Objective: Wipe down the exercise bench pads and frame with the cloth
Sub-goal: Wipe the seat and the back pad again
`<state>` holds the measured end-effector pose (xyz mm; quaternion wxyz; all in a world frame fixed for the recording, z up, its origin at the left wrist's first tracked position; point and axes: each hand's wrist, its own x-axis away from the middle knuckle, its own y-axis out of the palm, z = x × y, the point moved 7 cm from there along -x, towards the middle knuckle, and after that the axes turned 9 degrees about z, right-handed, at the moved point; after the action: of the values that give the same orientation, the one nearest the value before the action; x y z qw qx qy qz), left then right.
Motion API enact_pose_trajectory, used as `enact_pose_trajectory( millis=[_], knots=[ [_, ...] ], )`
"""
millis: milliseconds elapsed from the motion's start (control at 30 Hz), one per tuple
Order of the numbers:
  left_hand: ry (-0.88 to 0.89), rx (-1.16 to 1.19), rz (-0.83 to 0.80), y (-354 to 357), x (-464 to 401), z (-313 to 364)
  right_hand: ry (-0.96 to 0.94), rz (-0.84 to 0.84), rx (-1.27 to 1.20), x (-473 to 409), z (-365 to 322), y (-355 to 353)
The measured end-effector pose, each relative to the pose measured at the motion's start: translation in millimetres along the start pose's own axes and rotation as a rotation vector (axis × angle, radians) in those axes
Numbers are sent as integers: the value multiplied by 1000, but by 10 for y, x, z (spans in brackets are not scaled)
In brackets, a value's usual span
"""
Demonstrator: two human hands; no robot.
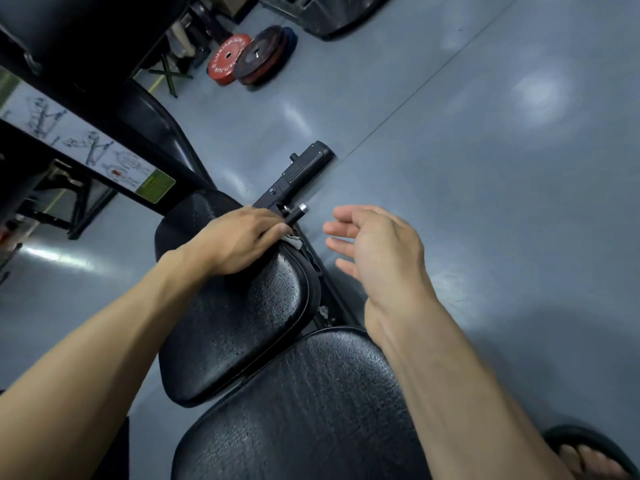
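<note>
A black bench seat pad (pixel 239 327) runs across the middle, with the larger back pad (pixel 311 410) below it. My left hand (pixel 239 240) lies over the far end of the seat pad and holds a white cloth (pixel 292 241), of which only a small corner shows under the fingers. Beyond the pad the black bench frame (pixel 298 174) reaches out along the floor, with a chrome-tipped adjustment pin (pixel 296 213) beside my left fingers. My right hand (pixel 374 247) hovers in the air to the right of the pad, fingers relaxed and holding nothing.
A black machine frame with an exercise diagram sticker (pixel 86 147) stands at the left. Red and dark weight plates (pixel 249 58) lean together on the grey floor at the back. A foot in a sandal (pixel 595 459) shows at the bottom right.
</note>
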<state>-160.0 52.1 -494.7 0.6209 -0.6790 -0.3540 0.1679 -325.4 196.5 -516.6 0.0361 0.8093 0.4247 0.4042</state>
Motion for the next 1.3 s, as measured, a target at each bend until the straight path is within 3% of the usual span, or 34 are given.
enact_pose_trajectory(
  millis=[100, 233, 300, 500, 700, 900, 1100, 1300],
  knots=[
    [44, -59, -50, 42, -6, 180, 0, 1, -4, -4, -9, -13],
    [365, 0, -43, 56, 273, 888, 35, -18, -48, 15, -45, -29],
    [452, -44, -52, 51, 290, 919, 19, -26, -45, 13, -66, -31],
    [142, -13, 60, 2, 118, 492, 11, -31, -46, 27, -66, -11],
    [558, -78, -42, 89, 547, 1150, 9, -47, -54, 29, -48, 38],
    [292, -90, 120, -90, 346, 690, 19, -64, -45, 107, -20, 52],
    [447, -96, 118, 172, 967, 950, 14, -41, -7, 115, -8, 69],
    [288, -58, 236, 214, 1002, 968, 18, -79, 31, 194, 76, 157]
  ],
)
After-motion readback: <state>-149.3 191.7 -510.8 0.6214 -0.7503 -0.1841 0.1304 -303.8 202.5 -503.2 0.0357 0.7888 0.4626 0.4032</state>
